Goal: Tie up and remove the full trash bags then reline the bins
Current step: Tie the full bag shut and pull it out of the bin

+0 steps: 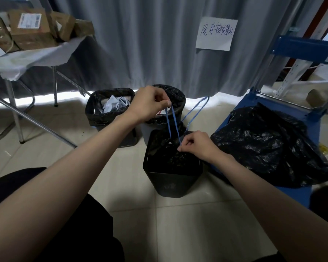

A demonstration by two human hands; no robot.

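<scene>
Drawstrings up, bag gathered over the near black bin (171, 178).

The near black bin stood on the tiled floor (133, 210), its black trash bag (169, 152) bunched at the mouth. Above and behind the bin, the left hand (150, 104) had its grip pinched together on a loop of blue drawstring (171, 123), both strands running taut down into the bag's neck. Right at the bin's rim, the right hand (196, 145) had its grip closed on the gathered plastic where the strands entered, while a second blue loop (196, 112) arched up behind it. Beyond the bin sat two more lined bins (110, 108), the left one showing crumpled paper; to the bin's right, a filled black bag (269, 144) lay on a blue cart (311, 120).
</scene>
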